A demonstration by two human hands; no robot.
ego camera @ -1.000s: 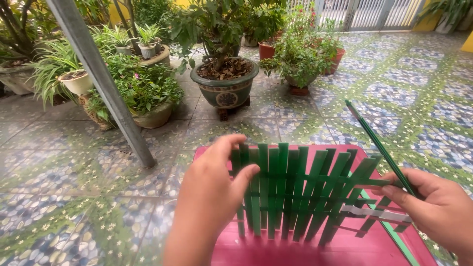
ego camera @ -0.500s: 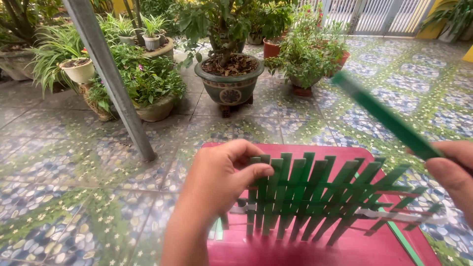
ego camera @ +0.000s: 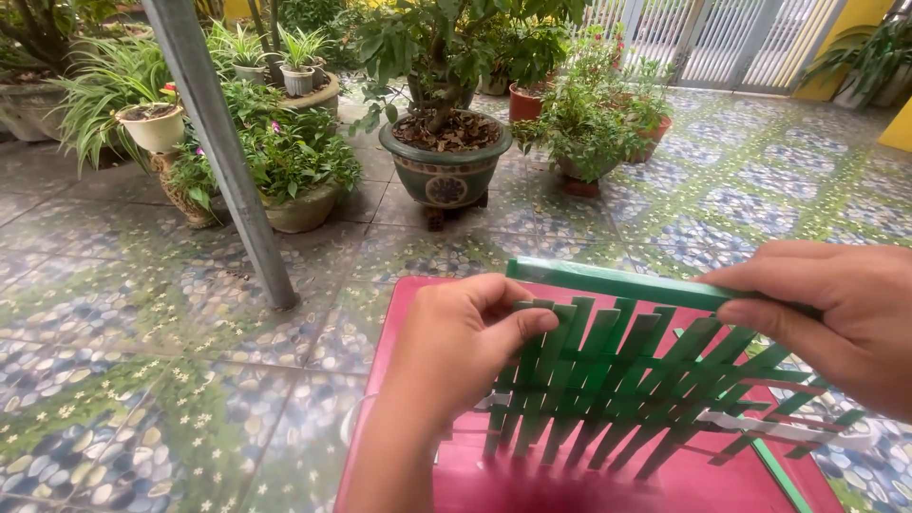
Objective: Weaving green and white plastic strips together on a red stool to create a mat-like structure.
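Observation:
A mat of woven green strips (ego camera: pixel 627 380) lies on a red tabletop (ego camera: pixel 418 294). My left hand (ego camera: pixel 456 347) presses on the mat's left edge, thumb over the upright strips. My right hand (ego camera: pixel 836 313) pinches one loose green strip (ego camera: pixel 608 278) and holds it level across the top of the upright strips. A white strip (ego camera: pixel 798 429) runs under the weave at the lower right.
A slanted grey metal pole (ego camera: pixel 223 152) stands on the patterned tile floor to the left. Beyond it are a large glazed pot with a plant (ego camera: pixel 445 171) and several smaller potted plants (ego camera: pixel 285 180). A white gate (ego camera: pixel 731 38) closes the back.
My right hand has brought the loose green strip down from a raised slant to lie level across the top of the weave. My left hand stays on the mat's left edge.

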